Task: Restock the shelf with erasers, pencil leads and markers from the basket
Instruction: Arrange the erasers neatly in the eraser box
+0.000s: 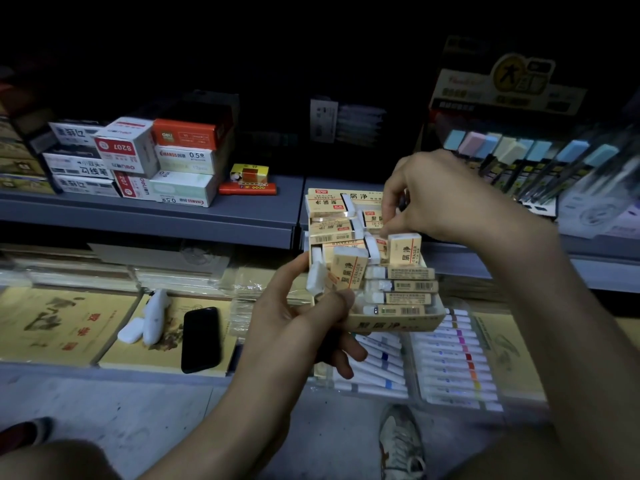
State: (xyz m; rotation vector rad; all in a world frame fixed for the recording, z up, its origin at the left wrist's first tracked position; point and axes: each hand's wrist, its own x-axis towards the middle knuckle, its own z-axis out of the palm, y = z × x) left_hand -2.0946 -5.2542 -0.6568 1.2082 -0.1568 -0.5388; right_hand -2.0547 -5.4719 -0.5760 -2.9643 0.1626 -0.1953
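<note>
Tan cardboard eraser box (pixel 398 322) was off the shelf, held in the air in front of the grey metal shelf (pixel 242 216) edge, above the lower tier. Left hand (pixel 301 320) clamped it from the left: thumb on the front rim, fingers underneath. Inside were white erasers in tan paper sleeves (pixel 349 268), jumbled at the back and left, with four laid flat in a neat row at front right, barcodes up. Right hand (pixel 446 195) was over the box, fingers curled down among the erasers by an upright one. I couldn't tell whether it pinched any. Hands were close, not touching.

Sleeves read "ERASER"; box front had Chinese print.

Below the box sat clear plastic trays of white markers (pixel 453 358) with coloured bands. On the shelf to the left were stacked small cartons (pixel 138 157), labels "S207", "deli", "0.5", some upside down. Black phone (pixel 201 339) lay on a yellow pad (pixel 138 355) on the lower tier.

Everything above the shelf was too dark to read. Display card (pixel 502 84) at top right was blurred.
</note>
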